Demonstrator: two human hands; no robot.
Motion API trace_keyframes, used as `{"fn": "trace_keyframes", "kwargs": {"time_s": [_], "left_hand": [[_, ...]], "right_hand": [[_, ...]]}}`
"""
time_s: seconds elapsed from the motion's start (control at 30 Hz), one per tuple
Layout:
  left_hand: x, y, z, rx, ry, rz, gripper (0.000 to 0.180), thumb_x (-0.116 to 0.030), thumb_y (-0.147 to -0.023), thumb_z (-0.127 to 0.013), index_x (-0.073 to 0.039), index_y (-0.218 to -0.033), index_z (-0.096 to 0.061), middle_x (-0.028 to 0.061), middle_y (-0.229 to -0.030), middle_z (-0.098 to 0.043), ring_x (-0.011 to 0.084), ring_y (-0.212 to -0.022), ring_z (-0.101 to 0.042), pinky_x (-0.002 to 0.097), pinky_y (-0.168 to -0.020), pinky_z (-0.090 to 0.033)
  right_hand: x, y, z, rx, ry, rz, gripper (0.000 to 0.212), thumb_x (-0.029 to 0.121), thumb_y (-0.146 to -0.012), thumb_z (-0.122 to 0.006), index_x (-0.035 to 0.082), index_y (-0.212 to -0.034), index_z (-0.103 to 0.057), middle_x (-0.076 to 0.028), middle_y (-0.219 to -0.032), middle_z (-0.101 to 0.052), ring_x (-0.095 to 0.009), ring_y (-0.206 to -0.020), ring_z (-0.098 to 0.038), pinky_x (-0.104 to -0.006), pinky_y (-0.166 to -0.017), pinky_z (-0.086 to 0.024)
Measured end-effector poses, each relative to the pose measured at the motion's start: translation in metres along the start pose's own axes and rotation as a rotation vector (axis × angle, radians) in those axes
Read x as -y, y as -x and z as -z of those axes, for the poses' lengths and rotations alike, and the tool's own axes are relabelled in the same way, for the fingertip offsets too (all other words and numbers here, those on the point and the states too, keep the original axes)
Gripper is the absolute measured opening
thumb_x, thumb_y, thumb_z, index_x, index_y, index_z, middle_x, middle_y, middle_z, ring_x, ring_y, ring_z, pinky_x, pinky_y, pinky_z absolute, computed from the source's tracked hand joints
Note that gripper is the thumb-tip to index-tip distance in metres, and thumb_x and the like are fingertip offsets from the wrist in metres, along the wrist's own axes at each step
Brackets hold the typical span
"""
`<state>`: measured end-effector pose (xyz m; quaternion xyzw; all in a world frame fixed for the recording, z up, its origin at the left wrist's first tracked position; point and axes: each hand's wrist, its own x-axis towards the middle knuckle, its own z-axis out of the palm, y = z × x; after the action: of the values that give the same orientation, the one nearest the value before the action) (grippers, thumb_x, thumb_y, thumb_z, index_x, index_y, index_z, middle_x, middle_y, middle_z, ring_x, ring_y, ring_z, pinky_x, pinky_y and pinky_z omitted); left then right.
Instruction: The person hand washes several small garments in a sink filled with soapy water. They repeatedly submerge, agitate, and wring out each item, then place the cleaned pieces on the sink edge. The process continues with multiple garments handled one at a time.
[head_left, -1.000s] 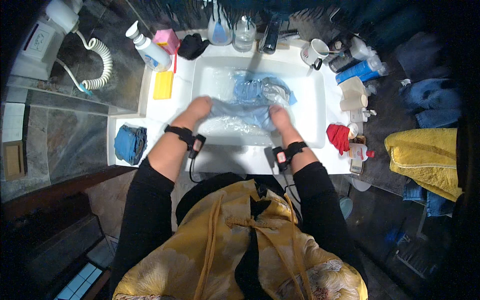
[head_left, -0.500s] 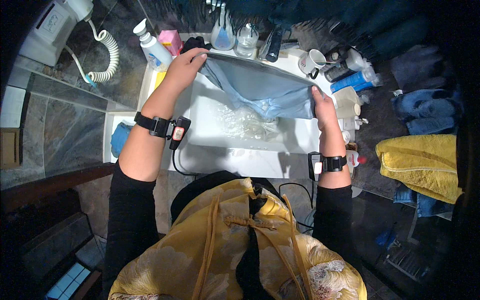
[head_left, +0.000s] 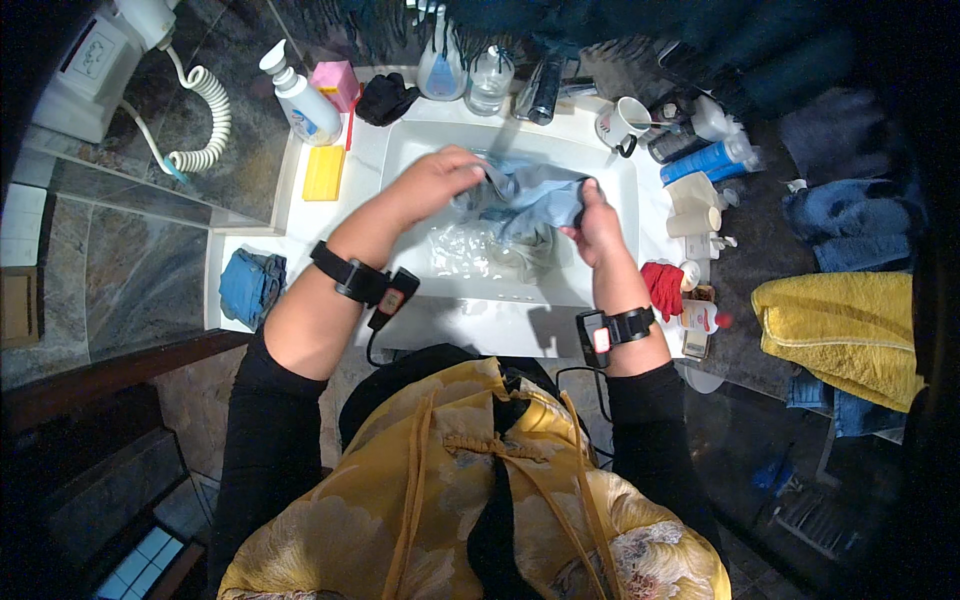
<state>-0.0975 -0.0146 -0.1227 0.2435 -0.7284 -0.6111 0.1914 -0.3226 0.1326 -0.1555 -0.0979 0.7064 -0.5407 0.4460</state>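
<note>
A wet-looking light blue garment hangs bunched between my two hands, low over the white sink. My left hand pinches its left end, thumb pressed against the fingers. At the other end, my right hand is closed on the dark edge of the cloth. The garment's lower folds reach the water. Sudsy, rippling water fills the basin below, and a pale, greyish piece of cloth lies in it under the garment.
Left of the sink lie a yellow block, a pump bottle and folded blue cloth. Bottles and a white mug line the back. Red cloth sits right, with a yellow towel beyond.
My hands have come closer together and lower over the basin. The garment, stretched wide before, is now slack and gathered, its folds down at the water.
</note>
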Motion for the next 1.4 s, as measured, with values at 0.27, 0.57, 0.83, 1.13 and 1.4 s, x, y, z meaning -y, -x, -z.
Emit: {"fn": "trace_keyframes", "kwargs": {"time_s": [0.27, 0.57, 0.83, 1.13, 1.4], "left_hand": [[-0.008, 0.011, -0.042, 0.595, 0.258, 0.154, 0.028, -0.023, -0.092, -0.049, -0.005, -0.107, -0.064, 0.0024, -0.1, -0.062, 0.0116, -0.095, -0.051, 0.0263, -0.09, -0.037], [-0.012, -0.006, -0.043, 0.264, -0.22, -0.015, 0.023, -0.019, -0.09, -0.053, -0.009, -0.109, -0.062, 0.0083, -0.1, -0.062, 0.0176, -0.095, -0.055, 0.0301, -0.084, -0.043], [-0.021, -0.021, -0.045, -0.064, -0.316, -0.073, 0.02, -0.02, -0.082, -0.066, -0.007, -0.097, -0.063, 0.0076, -0.093, -0.066, 0.0183, -0.084, -0.062, 0.0289, -0.076, -0.047], [-0.022, -0.013, -0.054, 0.008, -0.094, 0.065, 0.023, -0.016, -0.084, -0.065, -0.001, -0.102, -0.061, 0.0051, -0.101, -0.061, 0.0112, -0.091, -0.056, 0.0251, -0.075, -0.046], [-0.019, -0.01, -0.066, 0.236, 0.219, 0.047, 0.044, -0.002, -0.081, -0.051, 0.0, -0.125, -0.05, 0.0061, -0.118, -0.055, 0.0181, -0.115, -0.049, 0.0307, -0.099, -0.037]], "right_hand": [[-0.031, -0.014, -0.017, 0.156, -0.704, -0.215, 0.054, 0.049, -0.096, -0.03, 0.004, -0.121, -0.048, -0.012, -0.111, -0.057, -0.025, -0.099, -0.057, -0.0363, -0.075, -0.053], [-0.015, 0.009, -0.017, 0.561, -0.638, -0.234, 0.058, 0.051, -0.093, -0.035, 0.003, -0.12, -0.051, -0.012, -0.115, -0.059, -0.026, -0.103, -0.059, -0.0385, -0.091, -0.047], [0.003, 0.038, -0.027, 0.65, 0.124, 0.055, 0.045, 0.029, -0.087, -0.06, 0.005, -0.124, -0.048, -0.002, -0.096, -0.061, -0.012, -0.082, -0.057, -0.0269, -0.072, -0.047], [0.028, 0.034, -0.025, 0.353, 0.224, 0.115, 0.027, 0.019, -0.089, -0.05, 0.004, -0.111, -0.056, -0.008, -0.092, -0.062, -0.015, -0.082, -0.057, -0.0299, -0.074, -0.046], [0.025, 0.031, -0.021, 0.526, -0.583, -0.191, 0.021, 0.021, -0.088, -0.044, 0.006, -0.098, -0.055, -0.007, -0.088, -0.062, -0.019, -0.074, -0.064, -0.0331, -0.067, -0.055]]}}
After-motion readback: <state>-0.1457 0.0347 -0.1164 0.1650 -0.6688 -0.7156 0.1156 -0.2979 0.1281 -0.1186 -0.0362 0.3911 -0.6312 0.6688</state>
